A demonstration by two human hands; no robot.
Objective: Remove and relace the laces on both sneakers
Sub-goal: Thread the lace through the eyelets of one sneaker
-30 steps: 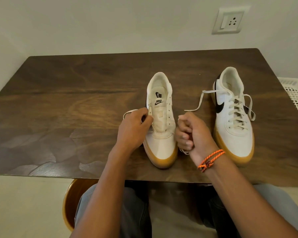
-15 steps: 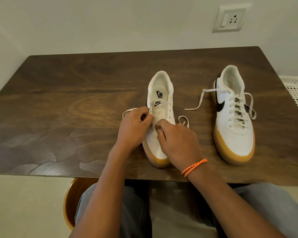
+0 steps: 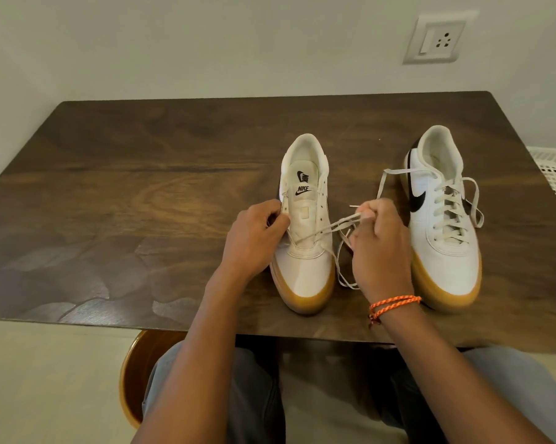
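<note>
Head view looks down on a wooden table [image 3: 142,203] with two sneakers, toes toward the person, long axes running away from them. Between the hands stands the near-unlaced sneaker [image 3: 305,238]; its one lace [image 3: 324,229] runs slantwise from the left-side eyelets, across the tongue, out to the right. The left hand [image 3: 254,238] has its fingers curled on that shoe's left eyelet edge, steadying it. The right hand [image 3: 377,241], closer to the lace's free length, pinches it taut just right of the shoe, slack trailing onto the table below. I judge the next pull goes rightward, along that line. Well right, beyond that hand, sits the laced sneaker [image 3: 443,225], untied.
</note>
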